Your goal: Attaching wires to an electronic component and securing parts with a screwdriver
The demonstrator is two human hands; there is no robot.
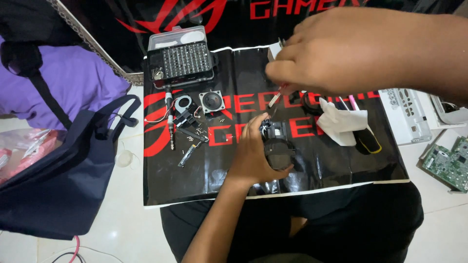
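Observation:
My left hand [253,153] grips a small black fan housing [276,141] on a black mat [317,165] with red lettering. My right hand [336,51] is raised above it, pinching a thin red-and-white tool [274,99] whose tip points down at the housing. The hand's fingers hide the tool's upper end.
An open case of screwdriver bits [181,59] lies at the mat's far left. Near it are a screwdriver [170,117], a small speaker [212,102], a round fan part [183,104] and loose screws. A white tissue [341,124], a white plastic panel [407,114], a green circuit board [447,164] and a dark bag [63,175] surround the mat.

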